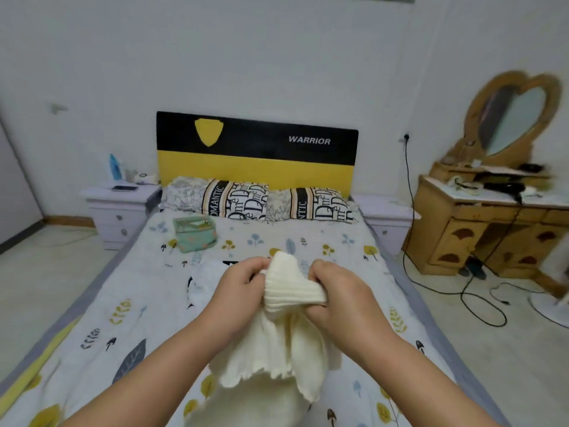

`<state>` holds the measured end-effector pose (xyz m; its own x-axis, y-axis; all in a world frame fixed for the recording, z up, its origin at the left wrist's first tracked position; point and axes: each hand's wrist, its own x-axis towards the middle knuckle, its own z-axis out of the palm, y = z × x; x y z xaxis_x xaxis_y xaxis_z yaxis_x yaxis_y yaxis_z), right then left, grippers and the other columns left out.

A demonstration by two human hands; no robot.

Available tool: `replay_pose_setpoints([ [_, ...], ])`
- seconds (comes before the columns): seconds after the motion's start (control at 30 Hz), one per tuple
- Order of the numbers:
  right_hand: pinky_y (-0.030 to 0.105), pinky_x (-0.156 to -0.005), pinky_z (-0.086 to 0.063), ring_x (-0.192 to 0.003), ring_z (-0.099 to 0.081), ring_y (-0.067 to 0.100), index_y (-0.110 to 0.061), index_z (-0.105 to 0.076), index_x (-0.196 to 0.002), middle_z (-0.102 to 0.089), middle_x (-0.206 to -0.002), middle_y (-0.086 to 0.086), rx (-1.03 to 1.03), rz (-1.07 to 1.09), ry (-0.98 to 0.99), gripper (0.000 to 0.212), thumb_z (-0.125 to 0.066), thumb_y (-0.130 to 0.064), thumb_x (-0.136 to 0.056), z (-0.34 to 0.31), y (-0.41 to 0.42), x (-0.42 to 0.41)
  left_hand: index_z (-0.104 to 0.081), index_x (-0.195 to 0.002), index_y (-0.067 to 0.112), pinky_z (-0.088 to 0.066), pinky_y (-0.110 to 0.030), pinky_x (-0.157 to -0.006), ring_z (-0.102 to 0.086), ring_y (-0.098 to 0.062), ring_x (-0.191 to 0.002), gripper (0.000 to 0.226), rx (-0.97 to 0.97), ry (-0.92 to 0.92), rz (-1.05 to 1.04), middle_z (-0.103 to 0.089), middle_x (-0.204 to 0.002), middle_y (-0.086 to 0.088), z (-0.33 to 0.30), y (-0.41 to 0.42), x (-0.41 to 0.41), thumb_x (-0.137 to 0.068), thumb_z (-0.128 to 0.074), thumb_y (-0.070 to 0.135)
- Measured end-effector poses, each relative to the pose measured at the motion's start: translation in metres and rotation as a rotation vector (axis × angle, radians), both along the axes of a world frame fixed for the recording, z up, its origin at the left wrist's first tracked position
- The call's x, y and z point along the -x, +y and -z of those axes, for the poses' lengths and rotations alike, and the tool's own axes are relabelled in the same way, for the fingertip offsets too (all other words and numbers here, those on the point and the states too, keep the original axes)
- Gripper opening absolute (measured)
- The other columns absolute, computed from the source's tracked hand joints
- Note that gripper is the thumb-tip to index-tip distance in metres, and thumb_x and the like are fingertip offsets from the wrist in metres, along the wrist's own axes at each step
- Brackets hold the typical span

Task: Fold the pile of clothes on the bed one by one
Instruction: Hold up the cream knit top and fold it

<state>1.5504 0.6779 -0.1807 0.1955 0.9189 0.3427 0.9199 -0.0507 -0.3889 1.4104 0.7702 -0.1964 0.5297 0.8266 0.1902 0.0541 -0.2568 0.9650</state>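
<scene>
A single cream-white ribbed knit garment with a frilled hem (277,343) is held up above the bed by two bare hands, near the middle of the view. Its bunched upper part is gripped by the left hand (237,288) at about nine o'clock of the bundle, fingers curled into the fabric, and pinched by the right hand (335,291) at about three o'clock, thumb and fingers closed round the ribbed edge. The rest of the garment is seen hanging down toward six o'clock, where its lower folds rest on the floral-printed white quilt covering the bed (123,318). One small heap of white clothing with dark patches (206,282) is left lying on the quilt at about ten o'clock of the left hand, partly hidden behind it; the number of pieces in it cannot be told. One folded mint-green cloth bundle (194,234) is set farther up the bed, toward eleven o'clock. Two lettered black, white and grey pillows (215,197) are laid side by side at twelve o'clock, against one black and yellow headboard marked WARRIOR (257,152). Two pale lilac bedside cabinets are placed one at each side of the bed, the left one (118,211) bearing one blue bottle (115,167) and one dark phone (124,188). One wooden dressing table with a heart-shaped mirror (492,217) is seen at two o'clock.
</scene>
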Motion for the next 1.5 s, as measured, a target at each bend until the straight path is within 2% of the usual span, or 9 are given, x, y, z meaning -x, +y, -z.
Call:
replay_pose_setpoints([
  [0.17, 0.018, -0.054, -0.03, -0.071, -0.044, 0.012, -0.033, -0.031, -0.067, -0.045, -0.071, -0.011, -0.095, -0.018, 0.018, 0.034, -0.062, -0.019, -0.073, -0.047, -0.023, 0.028, -0.066, -0.092, 0.006, -0.046, -0.035, -0.071, -0.062, -0.025, -0.079, 0.058, 0.156, -0.159, 0.204, -0.068, -0.086, -0.012, -0.045, -0.027, 0.015, -0.065, -0.065, 0.058],
  [0.33, 0.03, -0.067, -0.045, -0.08, -0.053, 0.009, -0.032, -0.047, -0.086, -0.057, -0.086, -0.011, -0.124, -0.059, 0.213, 0.025, -0.066, -0.032, -0.07, -0.069, -0.051, 0.045, -0.071, -0.085, 0.017, -0.053, -0.034, -0.068, -0.068, -0.023, -0.077, 0.018, 0.081, -0.155, 0.118, -0.073, -0.086, -0.01, -0.07, -0.046, 0.032, -0.068, -0.071, 0.02],
  [0.47, 0.024, -0.09, -0.042, -0.109, -0.043, -0.008, -0.051, -0.038, -0.117, -0.042, -0.121, -0.025, -0.066, -0.074, 0.635, 0.072, -0.076, -0.046, -0.056, -0.06, -0.079, 0.035, -0.072, -0.079, 0.016, -0.052, -0.037, -0.069, -0.068, -0.024, -0.071, 0.011, 0.053, -0.189, 0.047, -0.073, -0.08, -0.011, -0.097, -0.051, 0.052, -0.079, -0.067, 0.006],
  [0.6, 0.024, -0.096, -0.031, -0.121, -0.029, -0.003, -0.042, -0.021, -0.141, -0.028, -0.139, -0.021, 0.107, 0.028, 0.681, 0.104, -0.083, -0.041, -0.058, -0.038, -0.095, 0.022, -0.069, -0.083, 0.01, -0.054, -0.027, -0.054, -0.068, -0.019, -0.064, 0.016, 0.065, -0.298, 0.104, -0.071, -0.075, -0.009, -0.127, -0.058, 0.073, -0.084, -0.058, -0.001],
  [0.73, 0.012, -0.074, -0.047, -0.099, -0.059, -0.004, -0.03, -0.057, -0.117, -0.063, -0.114, -0.015, 0.095, -0.12, 0.876, 0.052, -0.078, -0.025, -0.07, -0.032, -0.091, 0.032, -0.065, -0.091, 0.007, -0.054, -0.023, -0.053, -0.067, -0.015, -0.064, 0.016, 0.033, -0.358, 0.158, -0.071, -0.075, -0.005, -0.143, -0.063, 0.088, -0.077, -0.059, 0.003],
  [0.8, 0.021, -0.068, -0.053, -0.088, -0.066, 0.008, -0.019, -0.067, -0.094, -0.071, -0.095, -0.004, -0.01, -0.066, 0.848, 0.022, -0.062, -0.009, -0.075, -0.038, -0.087, 0.041, -0.066, -0.093, 0.007, -0.055, -0.024, -0.055, -0.068, -0.016, -0.067, 0.025, 0.025, -0.346, 0.166, -0.072, -0.079, -0.007, -0.145, -0.064, 0.097, -0.068, -0.064, 0.012],
  [0.93, 0.034, -0.071, -0.053, -0.086, -0.064, 0.023, -0.013, -0.065, -0.087, -0.069, -0.089, 0.006, -0.235, 0.07, 0.744, 0.029, -0.045, 0.007, -0.082, -0.062, -0.088, 0.049, -0.071, -0.085, 0.011, -0.055, -0.023, -0.056, -0.069, -0.017, -0.069, 0.015, 0.019, -0.262, 0.067, -0.073, -0.082, -0.008, -0.136, -0.059, 0.119, -0.078, -0.065, 0.0],
  [1.3, 0.026, -0.056, -0.035, -0.063, -0.046, 0.008, -0.019, -0.055, -0.07, -0.052, -0.064, -0.008, -0.346, -0.003, 0.365, 0.024, -0.051, 0.002, -0.081, -0.153, -0.084, 0.065, -0.07, -0.097, 0.015, -0.055, -0.026, -0.066, -0.071, -0.02, -0.079, 0.014, 0.001, 0.12, -0.073, -0.075, -0.088, -0.002, -0.1, -0.051, 0.148, -0.089, -0.06, 0.021],
  [1.5, 0.014, -0.048, -0.035, -0.06, -0.047, 0.004, -0.019, -0.057, -0.074, -0.052, -0.065, -0.01, -0.25, 0.024, 0.17, 0.015, -0.057, -0.006, -0.08, -0.182, -0.074, 0.07, -0.057, -0.12, 0.013, -0.051, -0.025, -0.072, -0.066, -0.016, -0.092, 0.039, 0.032, 0.312, -0.136, -0.069, -0.105, -0.001, -0.088, -0.051, 0.134, -0.091, -0.053, 0.039],
])
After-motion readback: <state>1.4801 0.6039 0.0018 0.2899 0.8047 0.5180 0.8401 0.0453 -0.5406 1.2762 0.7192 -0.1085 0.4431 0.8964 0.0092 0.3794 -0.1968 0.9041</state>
